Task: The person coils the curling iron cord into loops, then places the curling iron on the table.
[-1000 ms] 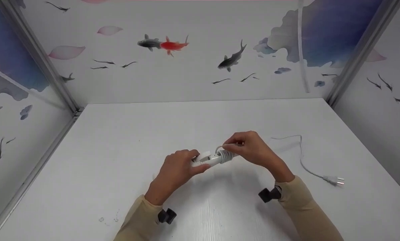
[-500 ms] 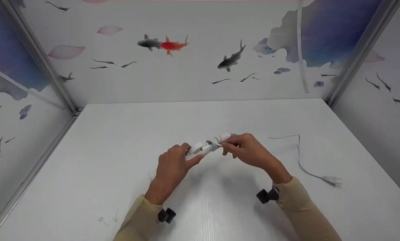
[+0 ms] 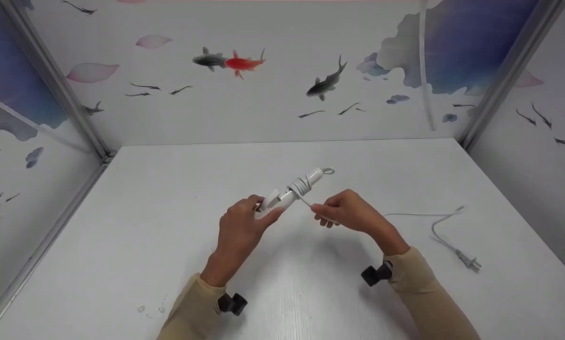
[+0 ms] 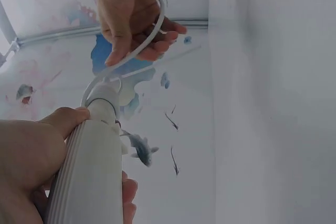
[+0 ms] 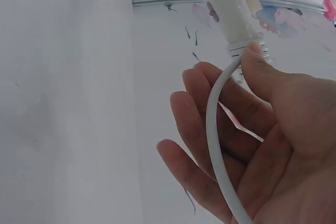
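Note:
My left hand [image 3: 242, 217] grips a white curling iron [image 3: 289, 197], which tilts up to the right above the table. Its thick ribbed body [image 4: 89, 177] fills the lower part of the left wrist view, with my thumb along one side. Several turns of the white power cord [image 3: 300, 186] circle the handle below its tip. To the right of the handle, my right hand [image 3: 353, 210] pinches the cord between thumb and forefinger. In the right wrist view the held cord [image 5: 214, 129] runs down across the palm, the other fingers loosely bent.
On the white table [image 3: 145, 212], the cord's free end trails off right of my right hand to a two-pin plug [image 3: 467, 259]. Printed panels [image 3: 263, 108] with fish wall in the back and sides.
The curling iron has tilted more steeply, its handle end rising. My right hand has come from above the handle to below and right of it, drawing the cord; the trailing cord and plug have shifted.

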The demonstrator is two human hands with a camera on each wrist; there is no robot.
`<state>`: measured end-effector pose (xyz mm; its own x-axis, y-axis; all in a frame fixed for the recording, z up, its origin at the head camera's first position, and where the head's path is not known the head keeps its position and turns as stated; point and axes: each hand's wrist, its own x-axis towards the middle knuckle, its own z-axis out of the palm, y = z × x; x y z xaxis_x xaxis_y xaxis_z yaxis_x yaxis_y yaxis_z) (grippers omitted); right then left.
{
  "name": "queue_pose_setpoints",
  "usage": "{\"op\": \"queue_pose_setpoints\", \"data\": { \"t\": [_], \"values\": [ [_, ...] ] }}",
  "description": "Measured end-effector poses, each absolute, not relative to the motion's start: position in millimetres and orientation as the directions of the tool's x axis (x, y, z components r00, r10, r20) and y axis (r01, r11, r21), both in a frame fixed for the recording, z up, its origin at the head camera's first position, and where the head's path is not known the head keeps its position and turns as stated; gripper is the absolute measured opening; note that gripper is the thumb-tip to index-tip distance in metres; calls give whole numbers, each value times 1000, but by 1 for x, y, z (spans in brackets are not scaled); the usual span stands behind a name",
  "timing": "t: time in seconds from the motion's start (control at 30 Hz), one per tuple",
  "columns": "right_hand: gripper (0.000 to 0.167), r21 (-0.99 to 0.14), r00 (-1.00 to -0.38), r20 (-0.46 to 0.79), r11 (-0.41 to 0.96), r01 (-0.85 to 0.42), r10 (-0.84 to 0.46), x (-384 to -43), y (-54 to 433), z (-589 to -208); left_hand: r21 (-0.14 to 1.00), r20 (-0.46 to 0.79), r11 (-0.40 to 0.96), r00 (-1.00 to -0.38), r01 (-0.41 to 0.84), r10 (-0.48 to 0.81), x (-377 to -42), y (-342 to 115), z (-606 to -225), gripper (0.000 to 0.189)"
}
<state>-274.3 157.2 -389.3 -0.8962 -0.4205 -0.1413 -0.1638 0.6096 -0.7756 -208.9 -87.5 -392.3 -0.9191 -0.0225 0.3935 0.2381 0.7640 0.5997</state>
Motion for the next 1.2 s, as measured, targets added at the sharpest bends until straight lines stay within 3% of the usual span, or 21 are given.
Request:
{"op": "queue_pose_setpoints", "data": {
  "t": [0.13,0.6,0.67,0.87,1.03,1.2],
  "values": [
    [45,-769,-900,-175,626,-128,-399,-278,156,-397,632,364,740,-931,228,-24,-208,-87,-391,50],
    [40,-758,-913,-203,647,-82,-354,-282,157,-409,718,227,667,-973,201,49,-208,-86,-389,48],
    [36,-752,-916,-193,653,-93,-352,-283,157,-411,709,253,660,-963,247,89,-208,-87,-389,46],
    [3,-795,-921,-125,592,-129,-369,-286,159,-408,666,361,608,-900,432,244,-207,-91,-391,37],
    [21,-765,-939,-72,623,-164,-336,-285,163,-400,662,355,565,-870,492,341,-206,-95,-391,34],
    [14,-785,-934,-42,589,-189,-355,-285,168,-400,593,352,577,-826,561,441,-206,-95,-392,34]
  ]
}}
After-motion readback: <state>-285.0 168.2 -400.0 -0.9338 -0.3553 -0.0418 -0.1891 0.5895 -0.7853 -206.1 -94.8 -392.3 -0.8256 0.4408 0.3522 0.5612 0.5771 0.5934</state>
